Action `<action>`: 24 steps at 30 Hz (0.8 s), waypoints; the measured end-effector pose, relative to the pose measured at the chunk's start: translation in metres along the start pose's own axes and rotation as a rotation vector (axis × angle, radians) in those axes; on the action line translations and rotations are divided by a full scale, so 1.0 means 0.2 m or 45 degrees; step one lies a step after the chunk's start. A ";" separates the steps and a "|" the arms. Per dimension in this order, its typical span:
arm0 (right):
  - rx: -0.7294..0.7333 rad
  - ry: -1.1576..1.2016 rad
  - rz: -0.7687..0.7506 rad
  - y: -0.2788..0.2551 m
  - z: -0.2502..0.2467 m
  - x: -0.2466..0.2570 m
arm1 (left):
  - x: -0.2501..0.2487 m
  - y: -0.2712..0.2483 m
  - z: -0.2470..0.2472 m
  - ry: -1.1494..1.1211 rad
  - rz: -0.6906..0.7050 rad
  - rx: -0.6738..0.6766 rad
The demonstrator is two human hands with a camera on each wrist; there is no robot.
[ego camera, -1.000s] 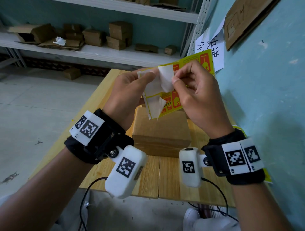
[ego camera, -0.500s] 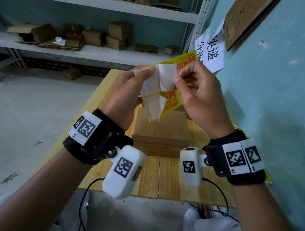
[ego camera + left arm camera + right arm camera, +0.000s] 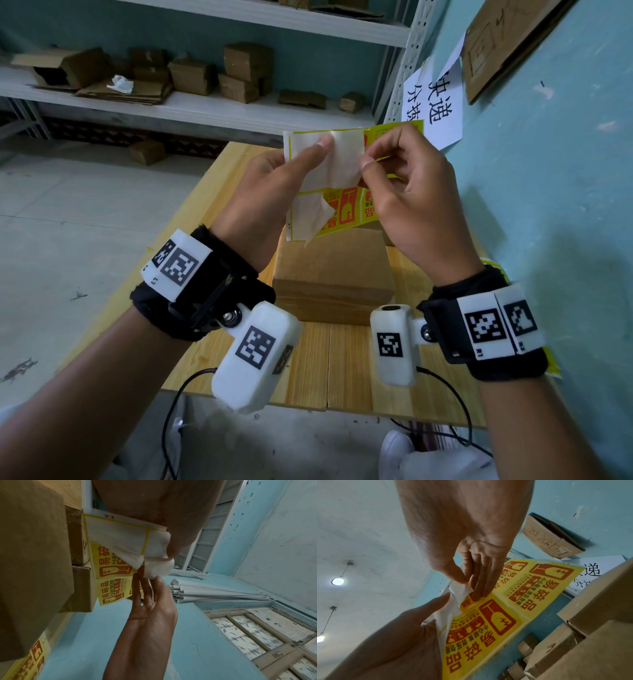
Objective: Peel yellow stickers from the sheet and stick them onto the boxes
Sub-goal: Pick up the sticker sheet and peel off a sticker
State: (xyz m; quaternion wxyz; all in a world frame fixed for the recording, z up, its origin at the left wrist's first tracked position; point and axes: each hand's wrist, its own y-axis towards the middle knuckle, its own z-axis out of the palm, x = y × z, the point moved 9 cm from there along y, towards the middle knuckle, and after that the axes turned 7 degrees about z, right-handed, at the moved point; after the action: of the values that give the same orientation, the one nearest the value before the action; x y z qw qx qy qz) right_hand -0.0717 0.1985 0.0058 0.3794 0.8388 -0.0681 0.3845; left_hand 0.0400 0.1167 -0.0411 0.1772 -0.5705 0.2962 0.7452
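Both hands hold a yellow sticker sheet [image 3: 346,205] up in the air above a brown cardboard box [image 3: 332,270] on the wooden table [image 3: 342,363]. My left hand [image 3: 308,161] grips the sheet's white backing [image 3: 116,536] at its left edge, thumb on top. With thumb and fingers, my right hand [image 3: 371,162] pinches the lifted corner of one yellow sticker [image 3: 469,603], which curls away from the backing. In the right wrist view the printed face of the sheet [image 3: 505,615] shows several stickers still on it. A lower corner of the sheet curls loose.
A second yellow sticker sheet [image 3: 551,363] lies on the table under my right wrist. More cardboard boxes [image 3: 80,585] stand beyond the near one. The blue wall [image 3: 548,205] with a paper sign [image 3: 435,109] is close on the right; shelves with cartons [image 3: 205,75] stand behind.
Both hands have lifted the sheet slightly and turned it more level. The right hand's pinch has drawn rightward, away from the left thumb.
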 end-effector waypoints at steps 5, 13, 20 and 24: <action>-0.005 -0.015 0.004 0.00 -0.01 -0.01 | 0.01 0.01 -0.02 -0.040 -0.009 -0.040; -0.014 -0.011 0.018 0.01 -0.02 -0.02 | 0.01 0.02 -0.04 -0.059 -0.004 -0.074; -0.023 -0.028 0.016 0.01 -0.04 -0.02 | 0.01 0.02 -0.06 -0.035 -0.014 -0.118; -0.030 -0.045 0.022 0.01 -0.05 -0.02 | 0.00 0.02 -0.07 -0.053 -0.001 -0.128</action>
State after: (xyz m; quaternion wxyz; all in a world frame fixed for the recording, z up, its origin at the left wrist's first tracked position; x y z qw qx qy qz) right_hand -0.0810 0.2026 0.0079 0.3846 0.8403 -0.0867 0.3721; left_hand 0.0479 0.1042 -0.0428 0.1546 -0.5631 0.2545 0.7709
